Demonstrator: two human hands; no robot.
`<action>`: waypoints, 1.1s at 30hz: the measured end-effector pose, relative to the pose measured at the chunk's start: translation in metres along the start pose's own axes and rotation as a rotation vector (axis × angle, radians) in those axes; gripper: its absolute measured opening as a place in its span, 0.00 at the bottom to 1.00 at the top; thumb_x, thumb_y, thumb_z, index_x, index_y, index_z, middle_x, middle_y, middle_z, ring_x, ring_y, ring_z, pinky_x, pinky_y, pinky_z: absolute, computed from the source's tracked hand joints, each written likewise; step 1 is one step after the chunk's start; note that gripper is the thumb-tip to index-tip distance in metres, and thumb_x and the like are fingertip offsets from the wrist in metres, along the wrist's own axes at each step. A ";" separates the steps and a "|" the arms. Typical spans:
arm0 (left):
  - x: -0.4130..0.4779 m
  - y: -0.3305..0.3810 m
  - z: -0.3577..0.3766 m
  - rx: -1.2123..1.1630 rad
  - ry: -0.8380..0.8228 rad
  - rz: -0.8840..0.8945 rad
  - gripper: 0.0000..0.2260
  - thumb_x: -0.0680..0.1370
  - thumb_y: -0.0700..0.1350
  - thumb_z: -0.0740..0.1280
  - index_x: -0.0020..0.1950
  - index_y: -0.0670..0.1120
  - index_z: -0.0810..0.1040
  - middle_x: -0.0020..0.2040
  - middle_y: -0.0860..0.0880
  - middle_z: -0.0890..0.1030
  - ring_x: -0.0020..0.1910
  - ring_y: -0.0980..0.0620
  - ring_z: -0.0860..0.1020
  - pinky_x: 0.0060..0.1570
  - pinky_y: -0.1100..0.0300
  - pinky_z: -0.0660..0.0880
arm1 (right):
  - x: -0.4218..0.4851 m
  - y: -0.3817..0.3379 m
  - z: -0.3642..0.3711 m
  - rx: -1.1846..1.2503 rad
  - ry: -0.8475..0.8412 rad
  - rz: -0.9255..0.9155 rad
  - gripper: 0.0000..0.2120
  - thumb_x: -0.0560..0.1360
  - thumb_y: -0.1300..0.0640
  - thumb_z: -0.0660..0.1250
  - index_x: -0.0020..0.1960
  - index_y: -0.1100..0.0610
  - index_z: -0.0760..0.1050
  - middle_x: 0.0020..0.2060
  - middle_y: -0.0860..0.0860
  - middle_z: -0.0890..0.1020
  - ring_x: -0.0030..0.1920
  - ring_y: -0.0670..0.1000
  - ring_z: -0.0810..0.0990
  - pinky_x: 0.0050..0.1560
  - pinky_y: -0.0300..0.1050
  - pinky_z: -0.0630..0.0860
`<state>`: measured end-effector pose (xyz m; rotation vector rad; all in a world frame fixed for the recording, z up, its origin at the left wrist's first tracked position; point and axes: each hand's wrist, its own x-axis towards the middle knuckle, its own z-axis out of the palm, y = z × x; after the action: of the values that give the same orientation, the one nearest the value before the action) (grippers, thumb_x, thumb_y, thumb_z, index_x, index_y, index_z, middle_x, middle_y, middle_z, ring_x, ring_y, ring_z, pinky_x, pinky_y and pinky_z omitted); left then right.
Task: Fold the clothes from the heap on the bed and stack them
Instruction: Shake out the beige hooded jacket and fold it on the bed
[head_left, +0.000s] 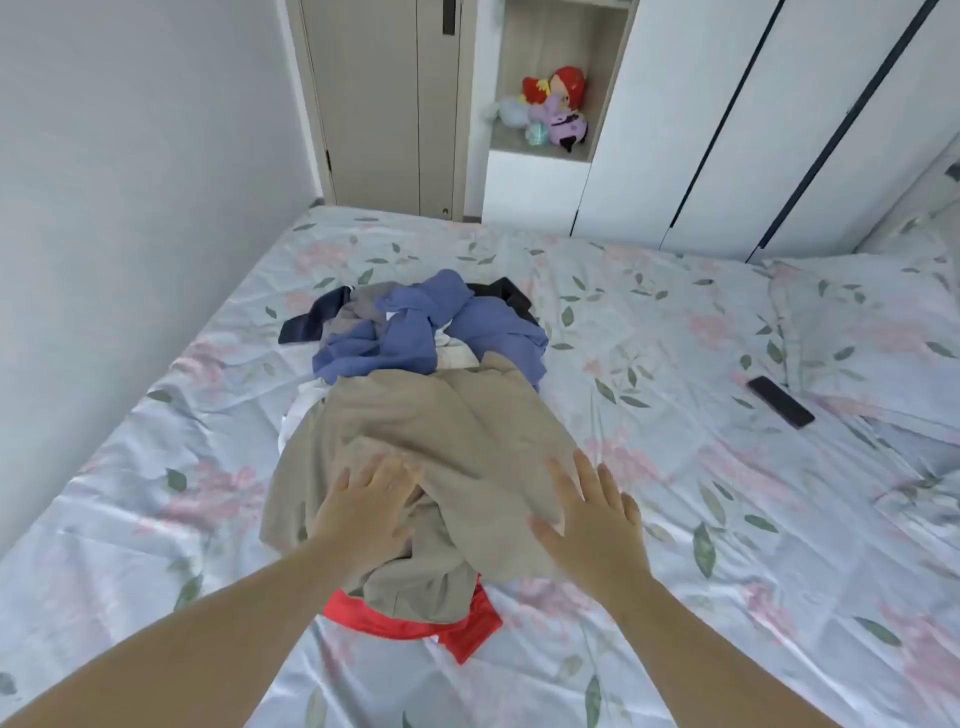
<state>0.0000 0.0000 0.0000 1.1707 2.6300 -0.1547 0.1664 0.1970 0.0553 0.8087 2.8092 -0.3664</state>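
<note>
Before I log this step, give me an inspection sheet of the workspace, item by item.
Surface: bed, its floral cover wrinkled.
Job's things: piled unfolded; beige garment on top, blue garment behind it, red garment under its near end, dark garment at the far left; no folded stack seen.
Clutter: phone on the bed by the pillow.
Hands: left hand flat on the beige garment; right hand open, at its right edge.
Cables: nothing seen.
Surroundings: wall on the left, door, plush toys in a niche, white wardrobe.
</note>
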 end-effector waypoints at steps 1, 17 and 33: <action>0.006 -0.003 0.010 -0.011 -0.048 0.004 0.33 0.79 0.57 0.58 0.77 0.54 0.43 0.78 0.52 0.45 0.77 0.48 0.46 0.73 0.47 0.50 | 0.003 -0.002 0.010 -0.004 -0.045 0.005 0.33 0.78 0.37 0.51 0.76 0.42 0.39 0.77 0.47 0.41 0.77 0.54 0.43 0.73 0.53 0.48; 0.086 0.004 0.034 -0.385 0.031 -0.054 0.11 0.82 0.48 0.56 0.48 0.43 0.73 0.48 0.42 0.79 0.52 0.42 0.76 0.45 0.54 0.67 | -0.011 0.024 0.086 0.167 -0.139 0.172 0.31 0.79 0.39 0.53 0.76 0.41 0.43 0.77 0.45 0.47 0.76 0.48 0.51 0.72 0.47 0.56; -0.041 0.158 -0.209 -1.213 0.330 0.171 0.12 0.81 0.42 0.59 0.39 0.40 0.71 0.37 0.44 0.67 0.39 0.50 0.66 0.43 0.59 0.65 | -0.041 0.040 -0.055 0.678 0.136 -0.171 0.33 0.72 0.46 0.67 0.73 0.46 0.57 0.67 0.43 0.64 0.64 0.50 0.70 0.58 0.53 0.74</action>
<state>0.1035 0.1184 0.2136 0.9287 2.0903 1.5180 0.2155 0.2256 0.1106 0.7156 2.8927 -1.3872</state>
